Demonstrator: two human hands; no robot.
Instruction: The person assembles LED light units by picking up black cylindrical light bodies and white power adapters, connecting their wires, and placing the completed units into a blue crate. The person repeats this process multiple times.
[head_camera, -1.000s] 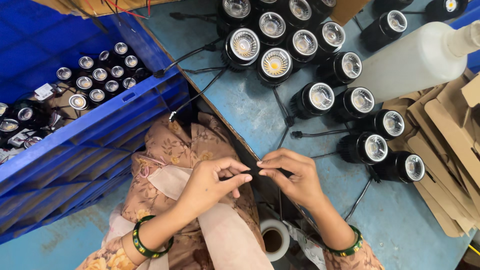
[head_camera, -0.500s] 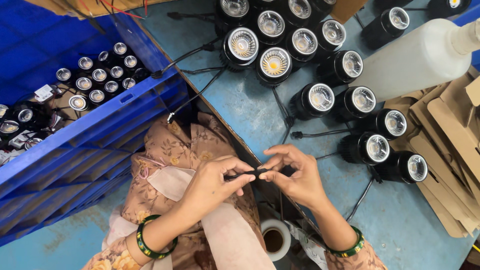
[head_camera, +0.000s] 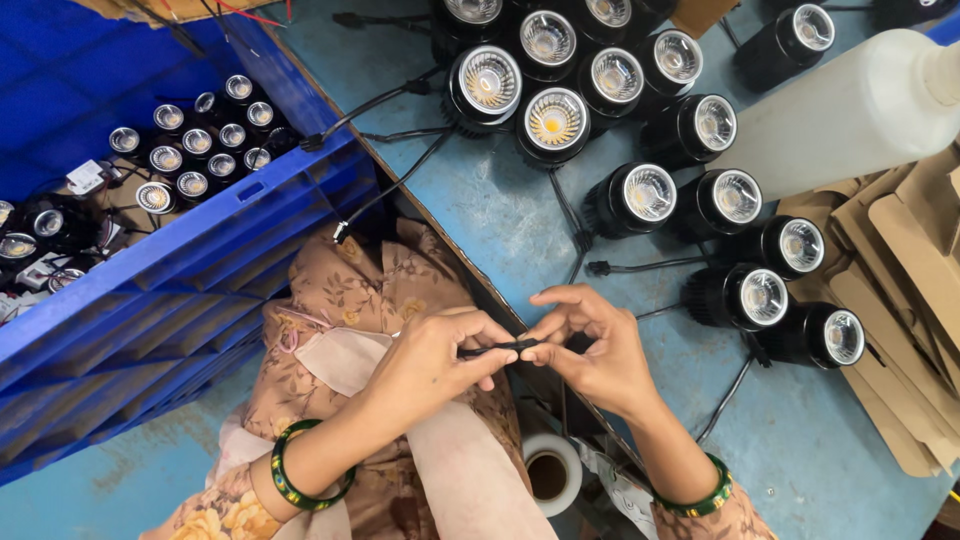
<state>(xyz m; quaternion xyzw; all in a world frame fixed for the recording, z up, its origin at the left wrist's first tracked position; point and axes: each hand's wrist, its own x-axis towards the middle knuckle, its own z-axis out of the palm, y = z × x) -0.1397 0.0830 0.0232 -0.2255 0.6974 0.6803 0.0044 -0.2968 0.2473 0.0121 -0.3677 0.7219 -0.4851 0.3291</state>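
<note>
My left hand (head_camera: 440, 362) and my right hand (head_camera: 592, 348) meet at the near edge of a blue table (head_camera: 500, 215). Both pinch a small black cable connector (head_camera: 497, 347) between thumb and fingertips, one hand at each end. The cable behind it is hidden by my fingers. Each wrist wears a green bangle. Several black spotlights (head_camera: 648, 195) with round reflector faces stand upright on the table just beyond my hands, their black leads trailing across the surface.
A blue plastic crate (head_camera: 190, 260) at left holds several smaller lamps. A white plastic bottle (head_camera: 850, 110) lies at upper right above stacked cardboard pieces (head_camera: 915, 300). A roll of clear tape (head_camera: 550, 472) sits below the table edge near my lap.
My hands have shifted slightly and closed together on the connector; my fingers have tightened around it. The lamps and crate have not moved.
</note>
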